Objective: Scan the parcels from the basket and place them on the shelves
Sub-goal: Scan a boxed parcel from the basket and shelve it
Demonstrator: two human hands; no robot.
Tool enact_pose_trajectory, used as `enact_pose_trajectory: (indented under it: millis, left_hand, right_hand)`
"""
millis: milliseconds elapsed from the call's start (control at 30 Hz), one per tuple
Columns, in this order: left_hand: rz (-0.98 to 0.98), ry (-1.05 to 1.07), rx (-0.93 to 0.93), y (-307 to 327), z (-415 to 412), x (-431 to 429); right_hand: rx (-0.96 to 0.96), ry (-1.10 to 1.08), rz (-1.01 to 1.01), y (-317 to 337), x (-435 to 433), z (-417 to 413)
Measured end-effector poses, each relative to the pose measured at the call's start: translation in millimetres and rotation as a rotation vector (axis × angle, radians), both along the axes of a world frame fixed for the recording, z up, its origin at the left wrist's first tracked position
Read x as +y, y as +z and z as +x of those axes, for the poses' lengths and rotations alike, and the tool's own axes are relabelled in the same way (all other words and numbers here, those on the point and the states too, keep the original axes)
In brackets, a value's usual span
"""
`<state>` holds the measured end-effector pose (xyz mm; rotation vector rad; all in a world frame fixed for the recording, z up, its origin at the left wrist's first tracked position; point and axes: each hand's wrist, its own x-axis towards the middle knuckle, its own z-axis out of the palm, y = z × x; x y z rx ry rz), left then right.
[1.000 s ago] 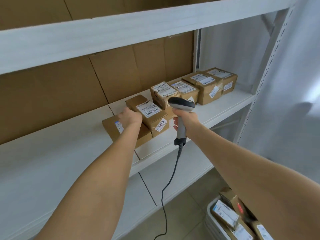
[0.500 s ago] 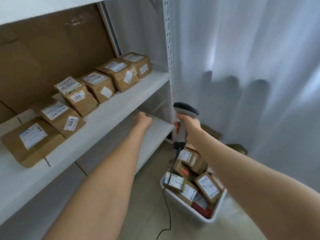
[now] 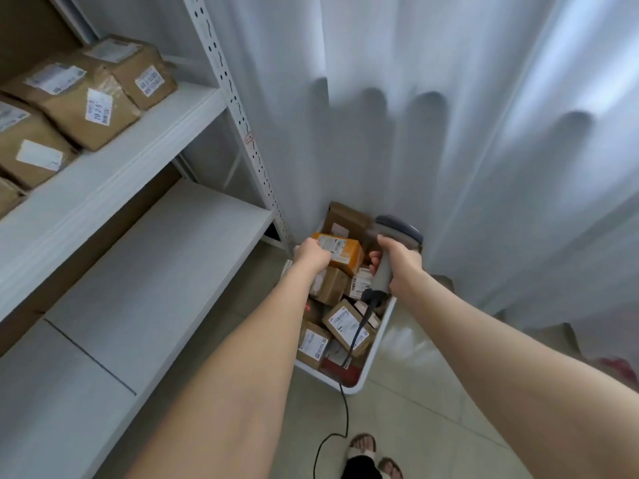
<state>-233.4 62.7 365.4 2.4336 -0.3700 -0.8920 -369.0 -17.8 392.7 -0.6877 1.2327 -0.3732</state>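
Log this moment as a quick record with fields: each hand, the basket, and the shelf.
left hand: grips the orange cardboard parcel on top of the basket's pile
right hand: holds the grey corded barcode scanner above the basket
white plastic basket: on the floor beside the rack, full of labelled parcels
upper white shelf: carries brown labelled cardboard parcels

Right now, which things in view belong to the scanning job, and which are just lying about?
Job: left hand gripping orange parcel; right hand holding scanner; basket of parcels; shelf; shelved parcels.
Lying about: curtain; sandals on the person's feet.
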Motion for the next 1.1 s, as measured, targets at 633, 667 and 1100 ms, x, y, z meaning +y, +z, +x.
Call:
enact_pose_trajectory:
  millis: [633,667,1100]
  left_hand:
    - [0.116,-0.042,0.134,-152.4,-44.5,-153.2]
    - [0.125,-0.049,0.141,-164.9,-48.4,-160.7]
    - [0.317,-0.127,0.048,-360.9,-63.0,-217.6]
  right_hand:
    - [0.102,0.065,0.056,-149.2,-157.1,-32.4]
    - [0.111,0.071,0.053,-161.5,-164.3,-33.4]
    - [0.133,0.083,0.009,-335.8,-219.5,-16.0]
